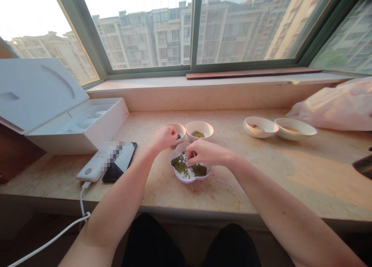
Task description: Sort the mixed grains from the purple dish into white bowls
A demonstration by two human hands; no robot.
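A flower-shaped bowl (190, 180) with a purple rim stands in front of me, holding green beans (179, 164) in separate heaps and some dark ones. Over it is my right hand (200, 152), fingers pinched together close to the beans; what they grip, if anything, is too small to make out. My left hand (165, 137) is closed over a small white bowl (181, 128) with dark beans (178, 136) in it, its fingertips partly hidden. Beside that, a second white bowl (207, 128) contains green beans (198, 134).
Two white bowls with small contents, a left one (263, 133) and a right one (305, 134), sit to the right near a plastic bag (340, 106). At left are an open white box (104, 121), a phone (120, 166) and a power bank (89, 170) with a cable (82, 201).
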